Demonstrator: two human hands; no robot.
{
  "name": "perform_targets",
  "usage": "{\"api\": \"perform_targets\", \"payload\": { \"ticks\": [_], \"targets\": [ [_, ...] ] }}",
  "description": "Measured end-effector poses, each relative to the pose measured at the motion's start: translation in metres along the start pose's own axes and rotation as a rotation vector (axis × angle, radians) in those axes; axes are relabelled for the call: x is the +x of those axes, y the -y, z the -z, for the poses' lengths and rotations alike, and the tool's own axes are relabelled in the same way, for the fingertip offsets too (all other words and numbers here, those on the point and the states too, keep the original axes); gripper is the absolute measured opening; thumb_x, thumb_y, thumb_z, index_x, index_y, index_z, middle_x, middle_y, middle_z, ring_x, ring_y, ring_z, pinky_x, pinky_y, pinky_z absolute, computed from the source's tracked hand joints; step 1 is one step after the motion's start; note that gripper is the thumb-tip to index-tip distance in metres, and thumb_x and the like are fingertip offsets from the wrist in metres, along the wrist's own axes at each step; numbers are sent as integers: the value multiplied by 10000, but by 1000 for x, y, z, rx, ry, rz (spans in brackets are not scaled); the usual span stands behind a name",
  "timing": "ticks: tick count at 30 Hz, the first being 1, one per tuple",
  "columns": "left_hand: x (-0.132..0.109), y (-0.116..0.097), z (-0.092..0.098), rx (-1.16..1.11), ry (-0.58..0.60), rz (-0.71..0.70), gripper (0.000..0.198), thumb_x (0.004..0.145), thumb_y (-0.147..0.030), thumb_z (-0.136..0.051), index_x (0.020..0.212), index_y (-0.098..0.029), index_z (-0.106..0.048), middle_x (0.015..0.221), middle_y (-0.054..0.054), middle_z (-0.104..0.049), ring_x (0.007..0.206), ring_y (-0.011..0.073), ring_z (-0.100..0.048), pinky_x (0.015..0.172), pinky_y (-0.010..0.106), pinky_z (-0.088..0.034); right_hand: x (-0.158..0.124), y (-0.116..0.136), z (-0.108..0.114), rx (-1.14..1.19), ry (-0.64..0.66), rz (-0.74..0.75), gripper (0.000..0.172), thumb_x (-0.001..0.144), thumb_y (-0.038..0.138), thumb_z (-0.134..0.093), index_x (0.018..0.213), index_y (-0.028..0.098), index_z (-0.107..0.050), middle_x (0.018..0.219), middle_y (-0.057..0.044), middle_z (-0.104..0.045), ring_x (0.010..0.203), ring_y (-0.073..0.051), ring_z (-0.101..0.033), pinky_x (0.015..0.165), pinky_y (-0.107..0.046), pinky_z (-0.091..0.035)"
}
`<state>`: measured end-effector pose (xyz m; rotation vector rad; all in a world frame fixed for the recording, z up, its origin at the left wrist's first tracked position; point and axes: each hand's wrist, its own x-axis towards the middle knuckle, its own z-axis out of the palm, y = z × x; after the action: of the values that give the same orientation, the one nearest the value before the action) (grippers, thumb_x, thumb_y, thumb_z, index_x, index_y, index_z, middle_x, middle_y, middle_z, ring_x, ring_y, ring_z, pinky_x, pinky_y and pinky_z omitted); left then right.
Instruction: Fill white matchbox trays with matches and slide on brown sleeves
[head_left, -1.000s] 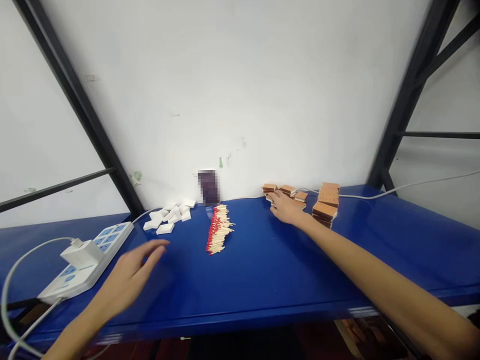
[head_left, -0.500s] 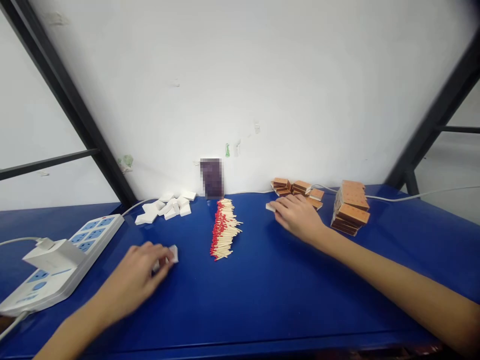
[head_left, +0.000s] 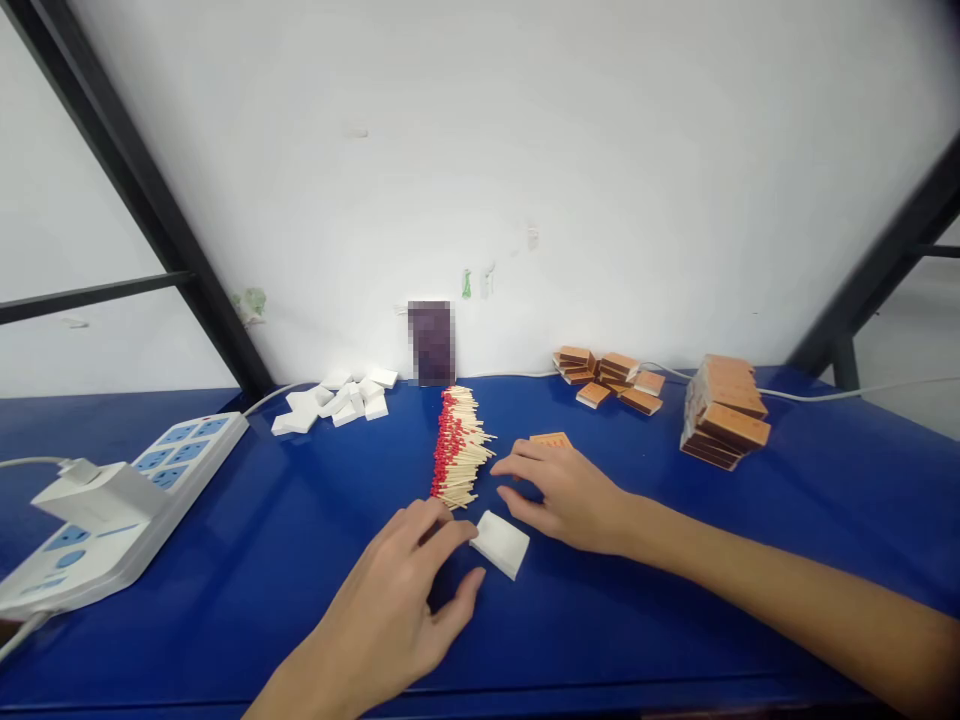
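Observation:
A white matchbox tray point(head_left: 501, 545) lies on the blue table just in front of the matches. My left hand point(head_left: 394, 585) is at its left side, thumb and forefinger apart; the forefinger tip is at the tray's edge, and I cannot tell if it touches. Fingers apart and holding nothing, my right hand point(head_left: 574, 497) hovers beyond the tray, to the right of the matches. Behind its knuckles an orange matchbox sleeve point(head_left: 551, 439) lies partly hidden. Red-headed matches point(head_left: 459, 455) form a long pile, heads to the left.
More white trays point(head_left: 341, 398) lie in a heap at the back left. Orange matchboxes point(head_left: 641, 402) are scattered at the back right, beside a taller stack of matchboxes point(head_left: 726, 410). A power strip point(head_left: 196, 440) with a white plug is at left. A dark pixelated rectangle point(head_left: 433, 343) stands against the wall.
My left hand has moved right and let go of the white tray near the matches. My right hand has come left and nearer, away from the scattered boxes; an orange sleeve now lies behind it.

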<state>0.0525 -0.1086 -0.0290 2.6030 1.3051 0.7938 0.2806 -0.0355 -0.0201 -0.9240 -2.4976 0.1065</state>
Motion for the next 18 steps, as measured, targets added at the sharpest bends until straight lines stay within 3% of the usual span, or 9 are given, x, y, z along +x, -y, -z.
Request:
{"api": "perform_targets", "payload": {
  "ticks": [3,7,12,16,18],
  "targets": [
    [1,17,11,6,16,78,210,953,-295,-508,1117,-228,-621,1009,57,-604,910,211,-609,766,326,-531,0,16,-1,140,75,-136,141,900,315,-560,910,176,-587,768,1,-602,667,-139,-533,623,-268,-360],
    [10,39,19,39,80,140,193,971,-288,-479,1084,-245,-630,929,29,-611,839,185,-605,653,275,-493,-8,32,-4,86,193,-181,335,743,419,-691,950,189,-561,886,-20,-619,732,-183,-545,632,-294,-347],
    [33,55,29,95,101,-30,175,952,-247,-485,1026,-208,-639,843,20,-605,761,163,-573,653,275,-452,-14,33,-11,86,198,-120,213,772,267,-602,974,200,-593,910,-36,-611,804,-203,-566,700,-309,-388],
    [56,76,32,79,-11,-136,202,951,-200,-440,959,-176,-640,772,15,-591,694,133,-544,635,252,-425,-7,22,-8,184,178,-76,329,834,322,-591,1139,201,-593,996,-65,-622,864,-219,-579,736,-315,-425],
    [64,87,27,65,-80,-183,198,940,-184,-433,926,-160,-629,714,6,-575,627,117,-512,602,242,-410,-1,14,-5,283,168,-69,275,931,314,-489,1156,195,-592,955,-59,-622,811,-189,-571,710,-297,-430]
  ]
}}
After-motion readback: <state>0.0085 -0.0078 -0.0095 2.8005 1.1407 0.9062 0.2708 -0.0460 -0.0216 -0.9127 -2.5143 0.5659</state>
